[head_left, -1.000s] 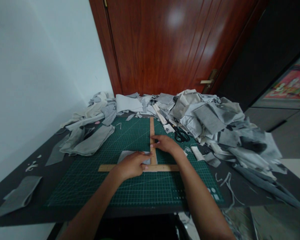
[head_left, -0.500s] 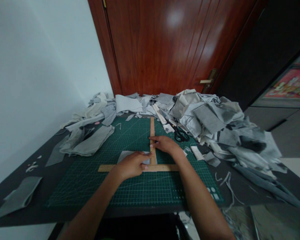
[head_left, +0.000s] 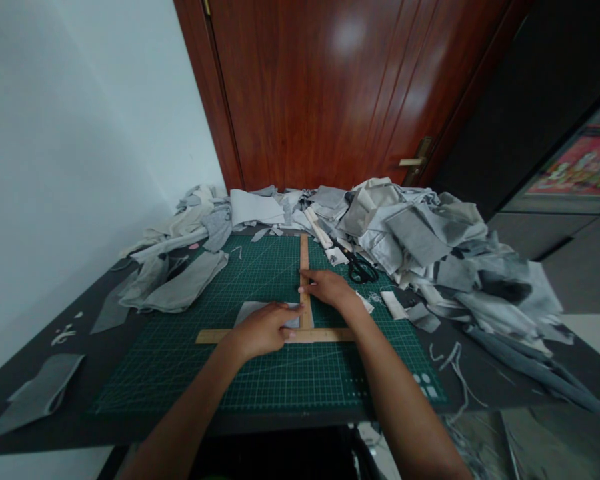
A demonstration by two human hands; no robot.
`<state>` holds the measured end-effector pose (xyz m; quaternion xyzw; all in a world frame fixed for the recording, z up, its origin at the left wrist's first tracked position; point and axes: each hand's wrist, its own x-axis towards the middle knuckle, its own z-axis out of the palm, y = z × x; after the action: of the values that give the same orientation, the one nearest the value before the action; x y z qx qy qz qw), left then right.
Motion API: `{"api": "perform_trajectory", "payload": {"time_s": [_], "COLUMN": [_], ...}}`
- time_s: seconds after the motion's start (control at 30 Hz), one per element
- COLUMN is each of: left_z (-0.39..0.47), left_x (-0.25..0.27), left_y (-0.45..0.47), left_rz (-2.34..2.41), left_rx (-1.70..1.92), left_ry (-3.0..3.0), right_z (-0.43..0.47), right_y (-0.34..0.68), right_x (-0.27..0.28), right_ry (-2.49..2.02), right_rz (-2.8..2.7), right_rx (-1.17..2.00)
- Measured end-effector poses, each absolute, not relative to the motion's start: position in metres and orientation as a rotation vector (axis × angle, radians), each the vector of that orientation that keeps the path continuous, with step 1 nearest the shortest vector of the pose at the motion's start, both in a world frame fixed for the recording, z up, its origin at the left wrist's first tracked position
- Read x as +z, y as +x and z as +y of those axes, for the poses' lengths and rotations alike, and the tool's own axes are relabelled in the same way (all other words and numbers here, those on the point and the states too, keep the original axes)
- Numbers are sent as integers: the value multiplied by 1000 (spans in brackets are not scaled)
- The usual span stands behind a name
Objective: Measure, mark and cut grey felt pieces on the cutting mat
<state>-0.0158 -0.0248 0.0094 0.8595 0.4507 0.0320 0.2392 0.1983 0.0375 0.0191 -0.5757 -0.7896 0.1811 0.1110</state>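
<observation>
A wooden T-square (head_left: 305,253) lies on the green cutting mat (head_left: 260,387), its crossbar toward me and its blade pointing away. Partly under it is a small piece of light grey cloth (head_left: 247,309). My left hand (head_left: 263,329) presses down near the joint, index finger on the blade and thumb on the crossbar, covering part of the cloth. Farther up the blade, my right hand (head_left: 327,287) grips the wood between thumb and fingertips. Black-handled scissors (head_left: 363,271) rest just beyond my right hand.
A large heap of grey and white cloth scraps (head_left: 420,233) fills the back right of the dark table (head_left: 55,427). More cloth (head_left: 185,283) lies at the left, with a folded grey piece (head_left: 45,390) near the front left edge. Loose threads (head_left: 460,377) trail at the right.
My right hand has shifted very slightly away from me along the blade. My left hand, the T-square and the cloth look unmoved.
</observation>
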Motion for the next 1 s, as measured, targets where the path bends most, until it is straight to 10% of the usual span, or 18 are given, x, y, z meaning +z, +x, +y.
{"api": "perform_trajectory", "payload": {"time_s": [1.0], "left_z": [-25], "left_x": [12], "left_y": [-15], "left_rz": [1213], "left_rx": [99], "left_ry": [2365], "right_z": [36], "right_y": [188], "right_x": [20], "right_ry": [-1875], "right_rz": [-2269], "right_rx": [376]}}
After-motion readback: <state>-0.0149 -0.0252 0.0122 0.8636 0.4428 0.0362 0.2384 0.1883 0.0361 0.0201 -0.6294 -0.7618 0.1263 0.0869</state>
